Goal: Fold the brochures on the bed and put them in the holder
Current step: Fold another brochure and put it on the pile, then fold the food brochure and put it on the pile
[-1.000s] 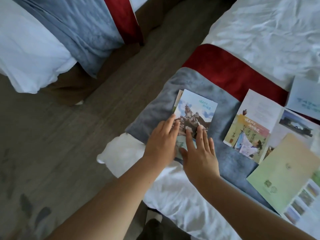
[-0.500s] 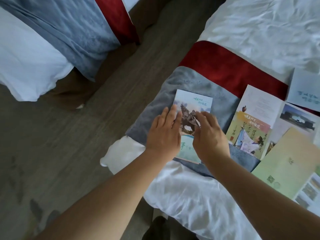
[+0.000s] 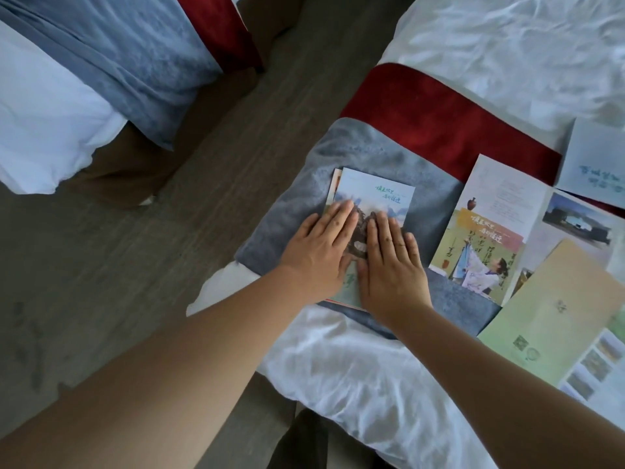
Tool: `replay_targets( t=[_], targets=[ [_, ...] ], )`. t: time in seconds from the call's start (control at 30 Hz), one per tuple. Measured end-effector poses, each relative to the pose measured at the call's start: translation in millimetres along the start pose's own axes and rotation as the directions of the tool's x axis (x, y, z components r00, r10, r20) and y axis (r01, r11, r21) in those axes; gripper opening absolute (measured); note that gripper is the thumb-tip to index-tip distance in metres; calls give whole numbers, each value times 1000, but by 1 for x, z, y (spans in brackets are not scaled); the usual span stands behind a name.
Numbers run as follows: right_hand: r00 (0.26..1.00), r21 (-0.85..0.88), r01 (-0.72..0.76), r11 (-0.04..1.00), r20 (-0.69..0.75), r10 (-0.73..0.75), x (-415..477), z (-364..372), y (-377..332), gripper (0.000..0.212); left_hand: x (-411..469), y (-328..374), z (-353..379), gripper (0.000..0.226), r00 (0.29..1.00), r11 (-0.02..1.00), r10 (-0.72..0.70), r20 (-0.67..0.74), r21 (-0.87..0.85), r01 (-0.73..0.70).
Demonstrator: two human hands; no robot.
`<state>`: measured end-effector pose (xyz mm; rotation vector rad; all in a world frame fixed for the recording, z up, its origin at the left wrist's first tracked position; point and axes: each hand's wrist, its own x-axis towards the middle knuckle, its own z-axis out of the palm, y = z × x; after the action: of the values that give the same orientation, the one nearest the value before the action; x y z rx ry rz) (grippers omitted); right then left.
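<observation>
Both hands flat, fingers straight, left hand and right hand pressing folded brochure, long axis pointing away, on bed, unfolded brochures beside.

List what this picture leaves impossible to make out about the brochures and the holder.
Head view: folded brochure cover, mostly hidden under the left hand and right hand.
Head view: green brochure, cut off by the right edge.
Head view: printed lettering, too blurred to read.
Holder: nowhere in frame.

Both hands lie flat on a folded brochure at frame centre, on the bed; more brochures lie right.
</observation>
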<state>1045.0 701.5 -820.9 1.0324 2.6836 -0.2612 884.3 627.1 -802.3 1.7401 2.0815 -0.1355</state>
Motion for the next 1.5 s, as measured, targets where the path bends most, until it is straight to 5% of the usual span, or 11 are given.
replay_targets(
  t=[0.3, 0.77, 0.9, 1.1, 1.37, 1.5],
  targets=[
    [1000, 43, 12, 999, -13, -11, -1, 3, -1, 62, 1, 5, 17, 67, 998, 998, -45, -45, -55, 42],
    [995, 143, -13, 990, 103, -2, 5, -7, 1, 62, 10, 12, 14, 72, 994, 990, -87, 62, 118, 79],
    [987, 229, -2, 973, 157, -35, 4, -39, 13, 70, 14, 28, -16, 82, 976, 955, -129, 175, 287, 75],
    [991, 221, -133, 966, 48, 126, -49, -44, 104, 69, 31, 88, -46, 83, 997, 976, -77, -10, 206, 78],
    [893, 193, -451, 871, 102, 439, -180, 0, 230, 75, 47, 233, -13, 72, 973, 974, 224, 52, 32, -226],
    [832, 155, -553, 818, 153, 534, -240, 15, 264, 81, 42, 291, 10, 78, 958, 963, 261, 118, 37, -267]
  ],
)
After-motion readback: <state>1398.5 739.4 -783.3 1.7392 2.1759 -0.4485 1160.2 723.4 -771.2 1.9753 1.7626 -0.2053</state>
